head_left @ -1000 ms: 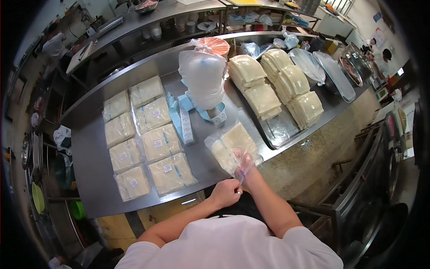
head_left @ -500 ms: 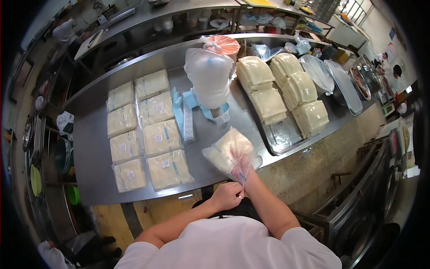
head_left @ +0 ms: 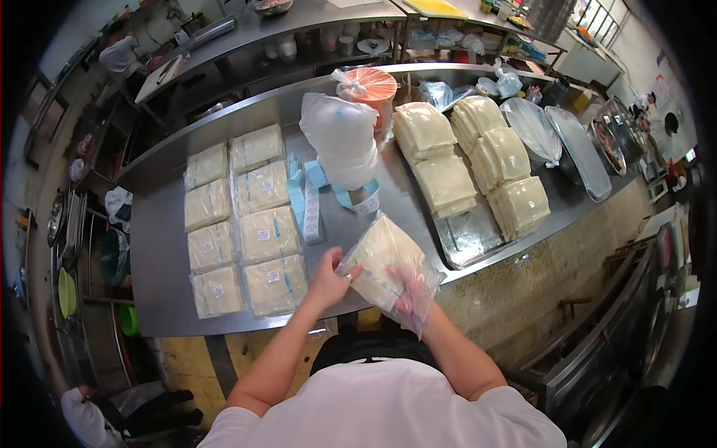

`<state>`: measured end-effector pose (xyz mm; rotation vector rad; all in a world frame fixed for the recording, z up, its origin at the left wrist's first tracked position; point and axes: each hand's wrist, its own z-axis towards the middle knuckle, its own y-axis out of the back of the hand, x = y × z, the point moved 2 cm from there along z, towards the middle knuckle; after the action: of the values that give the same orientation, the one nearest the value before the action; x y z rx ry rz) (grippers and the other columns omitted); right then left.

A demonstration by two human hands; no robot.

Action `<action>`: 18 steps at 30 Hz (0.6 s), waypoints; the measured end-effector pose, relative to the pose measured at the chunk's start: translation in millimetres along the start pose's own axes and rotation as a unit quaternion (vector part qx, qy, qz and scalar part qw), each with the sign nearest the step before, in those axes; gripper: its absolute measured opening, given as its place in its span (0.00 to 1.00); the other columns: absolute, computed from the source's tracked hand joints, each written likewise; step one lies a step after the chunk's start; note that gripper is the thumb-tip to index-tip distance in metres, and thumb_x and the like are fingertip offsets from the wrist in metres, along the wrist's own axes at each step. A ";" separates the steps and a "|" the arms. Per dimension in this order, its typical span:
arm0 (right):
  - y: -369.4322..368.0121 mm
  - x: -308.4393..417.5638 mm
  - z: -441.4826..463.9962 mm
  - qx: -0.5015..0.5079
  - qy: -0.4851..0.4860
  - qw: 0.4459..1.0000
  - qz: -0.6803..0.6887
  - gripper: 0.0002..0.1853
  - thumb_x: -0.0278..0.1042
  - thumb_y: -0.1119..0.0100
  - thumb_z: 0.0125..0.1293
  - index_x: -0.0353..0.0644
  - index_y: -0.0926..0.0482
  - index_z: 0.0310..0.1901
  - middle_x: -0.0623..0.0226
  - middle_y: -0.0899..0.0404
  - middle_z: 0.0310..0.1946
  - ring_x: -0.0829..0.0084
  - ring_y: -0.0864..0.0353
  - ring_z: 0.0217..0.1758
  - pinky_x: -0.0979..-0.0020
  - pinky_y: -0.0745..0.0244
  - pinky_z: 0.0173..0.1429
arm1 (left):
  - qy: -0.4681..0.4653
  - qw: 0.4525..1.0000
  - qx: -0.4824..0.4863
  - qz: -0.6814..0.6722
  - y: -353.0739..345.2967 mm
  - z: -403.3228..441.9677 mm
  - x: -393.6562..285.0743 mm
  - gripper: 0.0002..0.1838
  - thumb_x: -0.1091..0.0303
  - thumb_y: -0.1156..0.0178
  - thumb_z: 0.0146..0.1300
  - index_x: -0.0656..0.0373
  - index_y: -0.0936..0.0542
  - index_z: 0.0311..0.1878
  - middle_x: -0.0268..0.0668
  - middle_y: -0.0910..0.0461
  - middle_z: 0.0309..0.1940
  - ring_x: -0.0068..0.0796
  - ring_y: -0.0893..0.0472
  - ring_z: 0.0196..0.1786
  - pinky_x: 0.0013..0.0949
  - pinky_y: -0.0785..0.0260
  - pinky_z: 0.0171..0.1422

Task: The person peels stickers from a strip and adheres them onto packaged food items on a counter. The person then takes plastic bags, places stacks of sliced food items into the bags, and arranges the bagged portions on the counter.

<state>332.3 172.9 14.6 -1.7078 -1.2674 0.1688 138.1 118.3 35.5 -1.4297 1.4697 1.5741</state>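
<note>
A clear plastic bag (head_left: pixel 427 312) holds a stack of pale, flat square sheets (head_left: pixel 387 254) over the front edge of the steel table. My right hand (head_left: pixel 408 290) is inside the bag, gripping the near side of the stack; its fingertips are partly hidden among plastic and sheets. At the bag's left side, my left hand (head_left: pixel 328 278) has its thumb over the plastic and holds that edge. Left of it lie two columns of packed, labelled sheets (head_left: pixel 270 280). Bare stacks of sheets (head_left: pixel 444 187) sit on a metal tray (head_left: pixel 472 250) to the right.
A roll of clear bags (head_left: pixel 340 138) stands mid-table beside strips of blue-and-white labels (head_left: pixel 312 213). Behind it is an orange-lidded tub (head_left: pixel 372 86). A lidded plastic container (head_left: pixel 576 153) lies at the far right. Another person (head_left: pixel 89 418) is at the lower left.
My left hand has moved from the right wrist, up and left to the bag's left edge. The bag has spread flatter around the stack, and my right hand remains inside.
</note>
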 end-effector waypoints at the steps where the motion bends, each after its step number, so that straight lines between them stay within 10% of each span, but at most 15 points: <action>1: 1.1 0.9 -2.0 0.052 -0.001 0.998 0.035 0.30 0.32 0.42 0.74 0.36 0.37 0.74 0.49 0.25 0.67 0.46 0.22 0.68 0.40 0.23 0.70 | 0.108 0.987 0.091 -0.078 3.3 5.0 14.4 0.14 0.65 0.32 0.70 0.65 0.18 0.52 0.39 0.13 0.43 0.34 0.15 0.44 0.39 0.23 0.50; 2: 4.3 4.3 -6.3 0.056 -0.021 0.997 0.046 0.31 0.31 0.41 0.73 0.36 0.38 0.75 0.48 0.26 0.68 0.46 0.22 0.69 0.39 0.23 0.70 | 0.156 0.951 0.211 -0.165 4.8 6.2 29.2 0.19 0.64 0.32 0.71 0.65 0.19 0.59 0.39 0.13 0.48 0.28 0.15 0.49 0.37 0.22 0.52; 11: 13.8 9.5 -25.6 0.117 -0.040 0.990 0.064 0.33 0.28 0.39 0.71 0.37 0.38 0.75 0.47 0.27 0.70 0.46 0.24 0.70 0.41 0.24 0.71 | 0.241 0.729 0.155 -0.622 -24.7 -38.8 17.8 0.23 0.73 0.36 0.71 0.62 0.27 0.67 0.41 0.18 0.59 0.37 0.15 0.57 0.39 0.21 0.60; 18: 21.3 13.0 -16.6 0.067 -0.016 0.997 0.016 0.32 0.26 0.34 0.68 0.39 0.32 0.72 0.51 0.22 0.64 0.49 0.19 0.65 0.43 0.21 0.69 | 0.201 0.809 0.049 -0.550 -32.1 -24.1 74.7 0.12 0.74 0.31 0.67 0.53 0.25 0.48 0.33 0.19 0.38 0.28 0.18 0.39 0.38 0.21 0.49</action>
<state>362.2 173.3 12.6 -1.6156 -1.2255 0.2960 153.8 84.5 -40.7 -2.0545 0.5745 0.4644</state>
